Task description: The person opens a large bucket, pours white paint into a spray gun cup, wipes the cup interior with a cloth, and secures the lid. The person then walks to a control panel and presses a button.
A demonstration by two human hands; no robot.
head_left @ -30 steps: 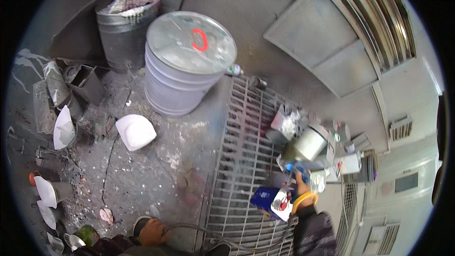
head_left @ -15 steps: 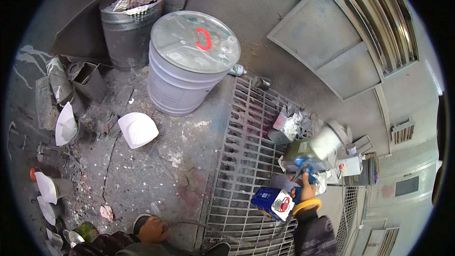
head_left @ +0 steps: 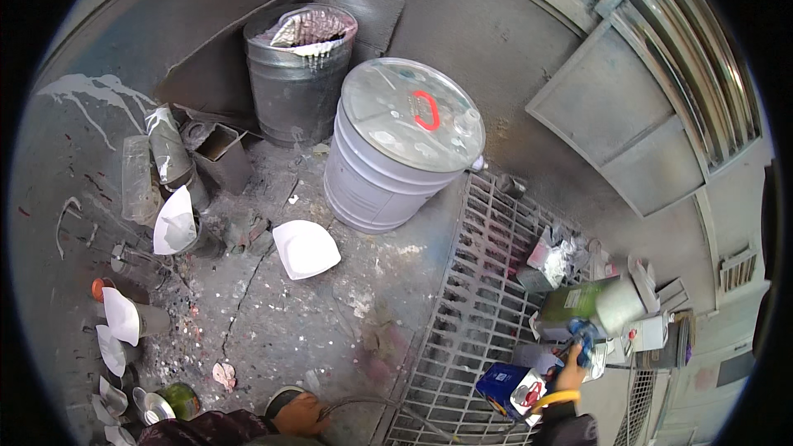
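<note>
My right hand (head_left: 570,372), with a yellow band at the wrist, is closed round the handle of a blue spray gun (head_left: 583,337) at the right. A pale, whitish cup (head_left: 621,307) sits on the gun, tilted to the right. Behind it stands a green tin (head_left: 570,301); beside my wrist, a dark blue rectangular can (head_left: 502,388) with a red cap rests on the metal grating (head_left: 450,322). Low in the middle, my left hand (head_left: 299,415) is closed on a thin grey hose (head_left: 363,400), which runs rightward over the grating.
A large white drum (head_left: 384,186) with a red lid handle stands at the back, beside a dark paint-crusted bin (head_left: 297,91). A white paper strainer (head_left: 306,249) lies on the paint-spattered floor (head_left: 330,322). Several cups with paper cones line the left wall, including one cup (head_left: 153,320).
The view has swung left, so the drum, bin and cans appear farther right and lower. My right hand still grips the spray gun, my left the hose.
</note>
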